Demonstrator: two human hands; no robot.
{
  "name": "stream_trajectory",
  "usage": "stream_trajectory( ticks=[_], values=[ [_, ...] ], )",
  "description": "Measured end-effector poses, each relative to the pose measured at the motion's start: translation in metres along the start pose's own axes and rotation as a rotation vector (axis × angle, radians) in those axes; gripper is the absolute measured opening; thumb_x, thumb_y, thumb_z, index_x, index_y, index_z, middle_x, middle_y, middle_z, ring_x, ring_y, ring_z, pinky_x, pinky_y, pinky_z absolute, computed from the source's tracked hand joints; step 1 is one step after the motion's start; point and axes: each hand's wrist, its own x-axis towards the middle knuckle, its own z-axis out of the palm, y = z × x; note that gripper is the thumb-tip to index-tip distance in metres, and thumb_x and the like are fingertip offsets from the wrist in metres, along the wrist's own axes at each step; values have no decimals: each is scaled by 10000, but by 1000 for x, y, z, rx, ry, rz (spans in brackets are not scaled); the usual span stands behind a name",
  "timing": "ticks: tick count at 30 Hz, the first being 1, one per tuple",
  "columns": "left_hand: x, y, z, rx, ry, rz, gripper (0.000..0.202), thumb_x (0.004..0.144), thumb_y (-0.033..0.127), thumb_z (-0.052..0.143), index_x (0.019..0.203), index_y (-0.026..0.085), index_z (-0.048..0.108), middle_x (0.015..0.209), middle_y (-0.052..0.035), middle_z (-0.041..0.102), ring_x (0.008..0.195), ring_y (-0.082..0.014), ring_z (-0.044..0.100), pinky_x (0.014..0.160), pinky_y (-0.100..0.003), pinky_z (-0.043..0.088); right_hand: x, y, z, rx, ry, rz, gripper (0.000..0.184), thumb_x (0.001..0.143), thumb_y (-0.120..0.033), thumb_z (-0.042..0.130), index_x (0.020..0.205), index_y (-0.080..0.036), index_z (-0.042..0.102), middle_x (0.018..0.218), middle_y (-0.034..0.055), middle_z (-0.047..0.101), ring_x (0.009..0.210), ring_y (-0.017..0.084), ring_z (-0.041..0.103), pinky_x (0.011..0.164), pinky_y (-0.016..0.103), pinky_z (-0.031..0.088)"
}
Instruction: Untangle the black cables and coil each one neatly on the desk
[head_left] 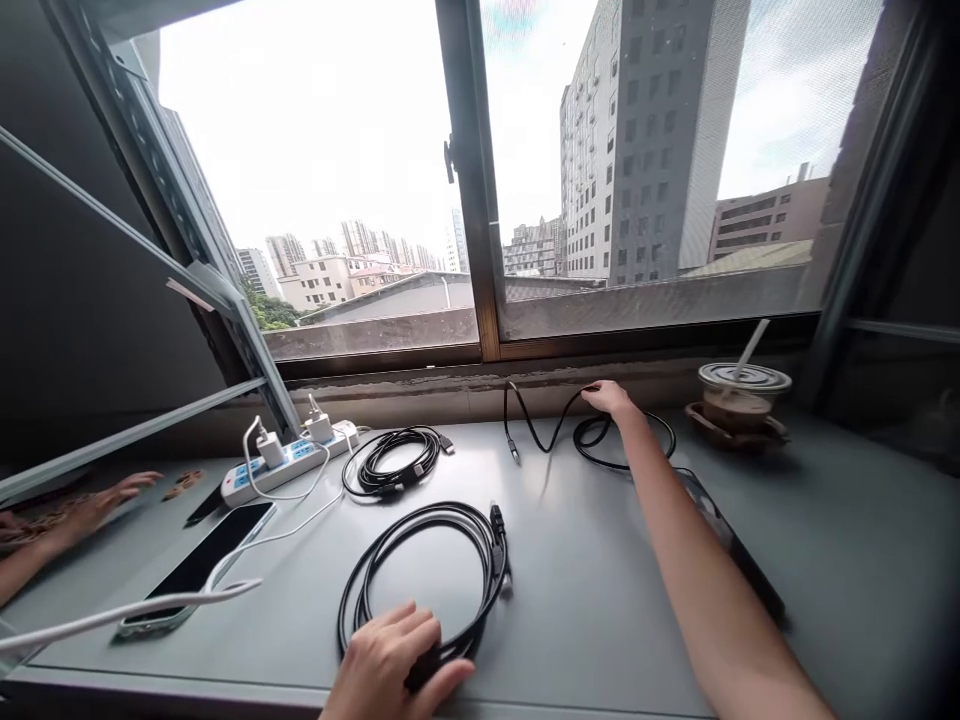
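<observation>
My left hand [394, 660] rests at the near edge of the grey table, fingers curled over the front of a large coiled black cable [427, 560]. My right hand [611, 398] reaches far across to the back of the table and pinches a loose, partly uncoiled black cable [600, 440] whose plug end [514, 452] trails left. A third, smaller black cable coil [394, 462] lies between them, nearer the power strip.
A white power strip [289, 462] with chargers sits at back left, its white wire running to a phone [199, 565]. An iced drink cup [742, 395] stands at back right. A dark flat device [739, 545] lies under my right forearm. Another person's hand [97, 505] rests at far left.
</observation>
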Motion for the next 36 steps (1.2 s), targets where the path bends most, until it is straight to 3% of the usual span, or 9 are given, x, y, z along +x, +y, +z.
stream_trajectory(
  ticks=[4,7,10,16,19,22,29,33,36],
  values=[
    [1,3,-5,30,-56,9,574,683,627,613,501,165,324,433,30,465,400,-90,457,396,-209,278,2,-7,-4,-15,-68,58,404,877,-438,482,1159,-156,548,1223,110,537,1106,227,523,929,443,415],
    [3,3,-10,30,-124,18,479,788,472,583,506,165,348,418,40,460,371,-72,427,399,-205,263,-2,-14,-5,-33,-57,119,587,843,-559,430,1232,-128,521,1341,205,422,1262,332,378,990,481,328],
    [11,-2,-16,-21,-33,-41,354,879,284,460,547,171,419,417,47,430,350,-60,369,402,-205,252,-8,-19,-9,-39,-52,121,687,807,-617,421,1289,-131,482,1385,226,359,1304,367,305,1018,484,276],
    [57,-16,-46,-547,278,-638,383,840,493,470,642,170,528,420,65,283,338,-61,255,348,-194,210,-18,-37,-25,-30,-105,20,761,785,-716,305,1263,-157,497,1259,185,521,1187,314,477,950,406,372],
    [84,-20,-69,-911,507,-812,403,814,559,483,735,167,538,457,80,245,340,-49,190,313,-178,168,-31,-58,-23,-55,-168,-32,820,749,-774,248,1234,-171,520,1228,173,547,1156,321,503,941,417,380],
    [106,-25,-91,-979,710,-743,390,817,535,510,732,157,545,452,76,275,331,-40,208,303,-172,143,-51,-82,-10,-104,-227,-91,885,704,-809,282,1296,-176,465,1345,187,430,1232,340,422,995,440,324],
    [138,-36,-123,-670,917,-527,402,882,491,436,708,160,583,428,69,309,338,-48,261,363,-213,209,-85,-109,19,-200,-313,-157,943,658,-831,329,1304,-153,447,1423,215,261,1240,389,389,998,455,318],
    [154,-49,-121,-358,993,-462,402,925,408,388,715,146,609,420,62,346,365,-58,317,432,-229,244,-96,-114,24,-239,-293,-188,930,664,-809,372,1316,-149,430,1420,213,254,1272,384,342,1013,458,297],
    [160,-70,-100,-158,946,-479,401,934,379,373,728,138,620,435,46,411,397,-69,392,483,-222,271,-115,-122,33,-288,-209,-290,976,651,-794,420,1365,-132,360,1460,210,184,1305,359,281,1008,448,311]
  ],
)
